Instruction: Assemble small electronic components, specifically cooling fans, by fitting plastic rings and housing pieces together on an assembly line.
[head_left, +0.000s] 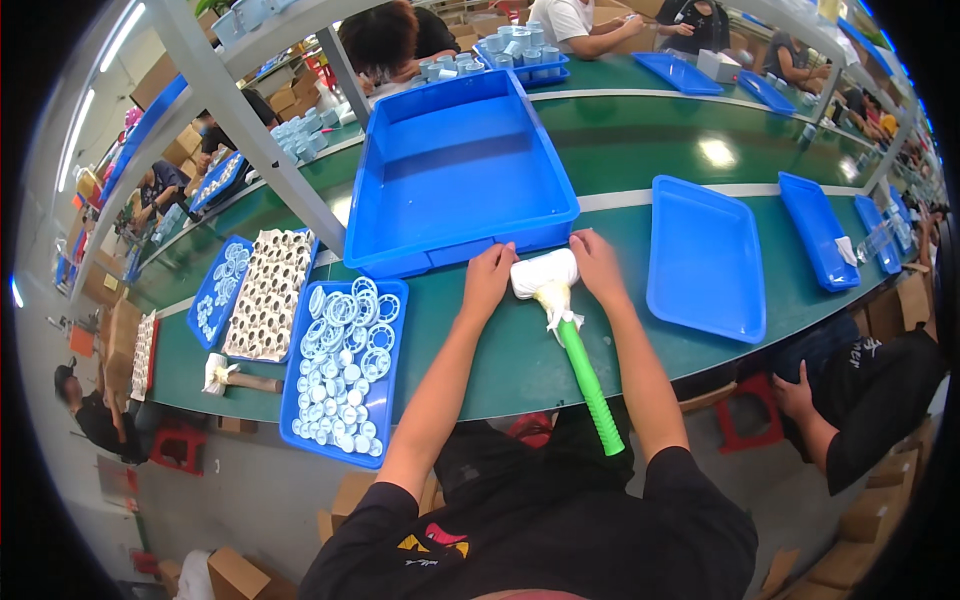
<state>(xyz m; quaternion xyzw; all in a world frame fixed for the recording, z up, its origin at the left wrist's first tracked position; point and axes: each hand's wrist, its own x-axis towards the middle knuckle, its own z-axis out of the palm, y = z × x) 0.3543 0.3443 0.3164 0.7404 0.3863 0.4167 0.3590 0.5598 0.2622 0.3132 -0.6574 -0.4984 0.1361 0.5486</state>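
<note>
A large, deep blue bin (450,262) stands in front of me, with nothing in it. My left hand (488,280) and my right hand (598,266) are both at the lower edge of its near wall, fingers curled against it and partly hidden. Between them, on the green table, lies a mallet (585,375); its head is wrapped in white cloth, and its green ribbed handle sticks out past the table edge toward me. Neither hand is on the mallet. Left of my left forearm is a blue tray (392,455) of pale blue rings and round caps.
Farther left are a tray of rings (222,285), a pulp tray (268,290) and a second cloth-headed mallet (250,381). A shallow blue tray (705,260) lies to the right. A grey post (260,140) rises behind the left trays. Several people work around; one sits at my right (870,400).
</note>
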